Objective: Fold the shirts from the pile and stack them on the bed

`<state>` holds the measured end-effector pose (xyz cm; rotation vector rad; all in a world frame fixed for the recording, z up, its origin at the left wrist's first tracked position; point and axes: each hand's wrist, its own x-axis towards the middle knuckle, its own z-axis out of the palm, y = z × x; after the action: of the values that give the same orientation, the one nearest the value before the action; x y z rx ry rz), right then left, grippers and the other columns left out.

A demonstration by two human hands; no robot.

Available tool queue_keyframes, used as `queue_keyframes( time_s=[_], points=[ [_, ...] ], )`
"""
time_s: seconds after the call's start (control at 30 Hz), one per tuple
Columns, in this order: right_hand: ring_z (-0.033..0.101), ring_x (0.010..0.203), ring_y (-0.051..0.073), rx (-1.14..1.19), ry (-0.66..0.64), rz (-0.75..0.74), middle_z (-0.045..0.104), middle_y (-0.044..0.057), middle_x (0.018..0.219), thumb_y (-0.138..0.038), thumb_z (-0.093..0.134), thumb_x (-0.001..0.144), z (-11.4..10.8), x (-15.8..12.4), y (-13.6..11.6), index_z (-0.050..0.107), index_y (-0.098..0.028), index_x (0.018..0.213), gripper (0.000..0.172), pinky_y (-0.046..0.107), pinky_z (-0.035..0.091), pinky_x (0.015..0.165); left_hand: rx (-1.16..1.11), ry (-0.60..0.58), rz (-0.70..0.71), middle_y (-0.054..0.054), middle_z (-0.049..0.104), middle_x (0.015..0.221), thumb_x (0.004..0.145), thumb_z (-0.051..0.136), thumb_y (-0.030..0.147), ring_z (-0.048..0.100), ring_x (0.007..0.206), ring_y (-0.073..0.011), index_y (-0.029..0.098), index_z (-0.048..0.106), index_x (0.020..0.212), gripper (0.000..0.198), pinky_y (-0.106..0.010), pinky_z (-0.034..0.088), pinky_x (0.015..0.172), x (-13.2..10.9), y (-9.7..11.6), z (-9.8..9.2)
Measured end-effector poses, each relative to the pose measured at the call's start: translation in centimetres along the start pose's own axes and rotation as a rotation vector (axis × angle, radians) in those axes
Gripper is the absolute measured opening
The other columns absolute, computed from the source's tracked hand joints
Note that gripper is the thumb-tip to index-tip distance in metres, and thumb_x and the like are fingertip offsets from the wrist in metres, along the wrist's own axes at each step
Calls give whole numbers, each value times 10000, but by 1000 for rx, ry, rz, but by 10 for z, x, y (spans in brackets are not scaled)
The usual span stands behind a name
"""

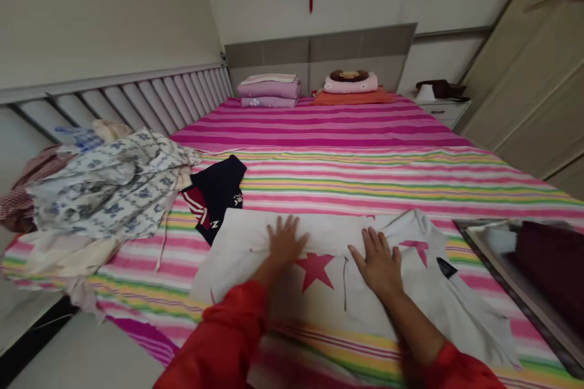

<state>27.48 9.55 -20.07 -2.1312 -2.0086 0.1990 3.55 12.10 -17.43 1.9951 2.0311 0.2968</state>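
Observation:
A white garment with pink stars [283, 289] lies spread across the striped bed, its far side folded over in a long strip. My left hand [285, 242] rests flat on that folded strip, fingers spread, left of the large star. Further right, my right hand [379, 261] presses flat on the same cloth with its fingers stretched out. Neither hand grips anything. Beyond the right hand the garment is wrinkled, with another star and a small black patch. A dark navy garment [219, 185] with a red and white striped part touches or lies close to its left end.
A heap of clothes [114, 182] with a blue floral piece lies at the left by the railing [150, 97]. Folded dark clothes [552, 273] sit in a flat tray-like container at the right. Folded bedding [269, 90] stands by the headboard [283, 51].

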Motion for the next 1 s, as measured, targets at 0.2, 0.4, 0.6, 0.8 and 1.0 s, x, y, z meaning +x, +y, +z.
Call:
queue_keyframes(
  time_s=[0.2,0.4,0.6,0.8,1.0],
  points=[
    [156,1481,303,-8,-21,-11,240,116,1599,-636,274,919,1,1,6,273,-146,1524,778,593,140,1159,305,32,-270,-75,231,1604,929,326,536,75,1491,-341,221,295,1516,666,-601,25,1174,1,-139,-73],
    [146,1481,312,-13,-30,-41,209,138,1606,-665,254,912,5,3,6,239,-145,1533,811,610,142,1148,207,220,-337,-173,225,1593,951,304,337,125,1483,-347,95,373,1469,576,-625,143,1150,0,-104,-78],
    [170,1474,324,-35,-9,-133,253,144,1593,-649,281,909,9,3,17,248,-144,1531,802,607,180,1138,-15,80,287,-3,361,1557,978,278,382,281,1450,-258,331,412,1450,494,-552,243,1156,-24,19,17],
    [278,1437,313,52,105,-260,401,132,1526,-595,328,924,9,0,34,355,-178,1483,698,557,240,1119,145,98,85,-45,392,1532,969,328,384,296,1442,-295,283,455,1431,490,-589,218,1151,-14,-61,-7],
    [562,1110,259,270,348,-528,673,96,1128,-375,516,890,-5,-15,-1,632,-219,1174,344,404,390,947,52,29,-15,-20,413,1524,992,202,417,302,1444,-213,235,461,1422,534,-470,224,1178,-20,-127,-45]
  ],
)
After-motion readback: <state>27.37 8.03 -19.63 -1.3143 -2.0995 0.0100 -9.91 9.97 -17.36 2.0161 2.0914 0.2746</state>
